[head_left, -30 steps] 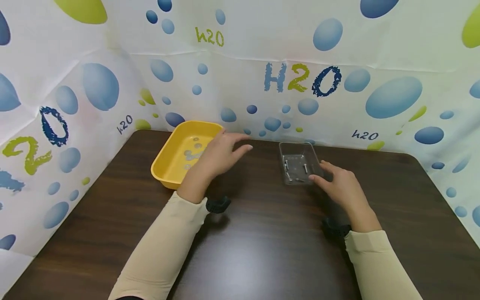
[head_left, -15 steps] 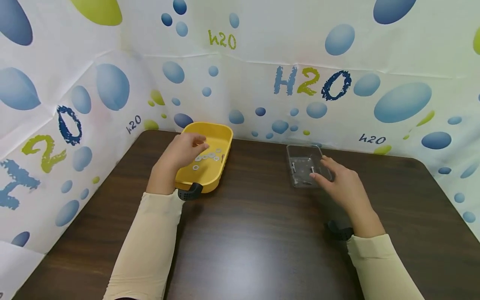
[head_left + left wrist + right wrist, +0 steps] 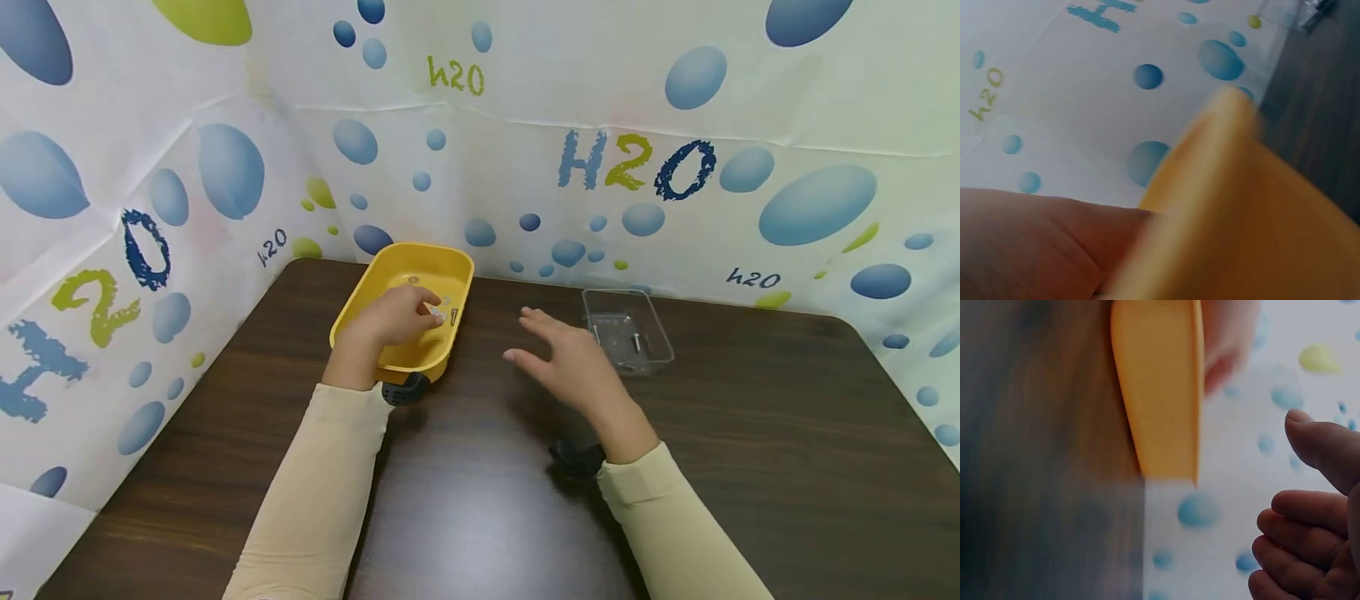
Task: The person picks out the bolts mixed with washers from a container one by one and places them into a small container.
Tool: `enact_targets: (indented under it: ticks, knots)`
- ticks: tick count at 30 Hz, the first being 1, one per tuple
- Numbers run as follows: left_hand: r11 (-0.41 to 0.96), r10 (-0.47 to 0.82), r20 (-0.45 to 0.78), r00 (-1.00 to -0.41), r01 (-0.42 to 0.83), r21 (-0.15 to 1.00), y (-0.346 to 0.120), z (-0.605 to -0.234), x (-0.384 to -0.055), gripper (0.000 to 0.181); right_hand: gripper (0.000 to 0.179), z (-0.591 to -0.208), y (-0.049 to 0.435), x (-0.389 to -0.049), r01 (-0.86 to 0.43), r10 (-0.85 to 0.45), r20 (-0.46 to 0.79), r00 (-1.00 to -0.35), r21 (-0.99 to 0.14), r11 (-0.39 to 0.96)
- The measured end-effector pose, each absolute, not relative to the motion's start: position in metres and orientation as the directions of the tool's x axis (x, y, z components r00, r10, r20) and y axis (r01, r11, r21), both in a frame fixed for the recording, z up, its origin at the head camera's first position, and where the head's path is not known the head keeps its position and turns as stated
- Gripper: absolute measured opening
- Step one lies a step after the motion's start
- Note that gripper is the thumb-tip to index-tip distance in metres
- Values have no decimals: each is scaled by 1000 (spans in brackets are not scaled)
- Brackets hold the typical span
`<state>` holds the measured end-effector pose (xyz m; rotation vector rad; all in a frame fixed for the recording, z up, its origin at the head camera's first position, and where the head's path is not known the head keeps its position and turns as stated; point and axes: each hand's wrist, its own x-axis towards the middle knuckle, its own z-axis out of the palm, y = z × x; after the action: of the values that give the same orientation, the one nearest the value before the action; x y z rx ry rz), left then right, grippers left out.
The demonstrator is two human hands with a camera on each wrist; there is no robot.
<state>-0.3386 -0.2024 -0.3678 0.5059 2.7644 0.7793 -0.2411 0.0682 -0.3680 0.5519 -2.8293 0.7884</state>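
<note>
A yellow tray [image 3: 345, 317] at the back left holds several flat washers [image 3: 413, 280] and a screw [image 3: 453, 317] by its right wall. My left hand [image 3: 390, 315] hovers over this tray, index finger and thumb apart near the washers; its palm side is hidden. In the left wrist view the tray's wall covers the fingertips. Between the two containers my right hand [image 3: 573, 367] is held above the table, thumb spread from the fingers, nothing in it. To its right stands a clear plastic box [image 3: 656, 333] with a few screws [image 3: 637, 342] inside.
The dark wooden table [image 3: 765, 417] carries both containers near its back edge. A white sheet [image 3: 510, 167] printed with blue and green drops rises behind and to the left of the table.
My right hand has moved left, away from the clear box. My left hand went left over the yellow tray, then slightly right and down. A screw now shows in the tray.
</note>
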Motion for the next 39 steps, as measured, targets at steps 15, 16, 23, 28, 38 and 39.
enact_targets:
  ticks: [15, 16, 23, 28, 38, 39]
  knots:
    - [837, 388, -258, -885, 221, 501, -180, -376, -335, 52, 58, -382, -1, -237, -572, -524, 229, -820, -378, 728]
    - [841, 392, -261, -882, 228, 491, -180, -376, -335, 53, 58, -383, -1, -236, -575, -526, 232, -818, -373, 728]
    - [848, 398, -291, -870, 228, 479, -181, -377, -334, 56, 56, -387, -4, -238, -591, -535, 252, -806, -382, 710]
    - [842, 400, -305, -864, 216, 494, -181, -380, -335, 62, 55, -390, -4, -240, -599, -532, 274, -801, -390, 700]
    - [846, 385, -328, -863, 187, 500, -179, -382, -337, 58, 53, -391, -5, -242, -592, -529, 267, -805, -403, 698]
    - [847, 382, -326, -865, 187, 497, -178, -383, -337, 57, 53, -391, -5, -243, -591, -528, 266, -807, -404, 699]
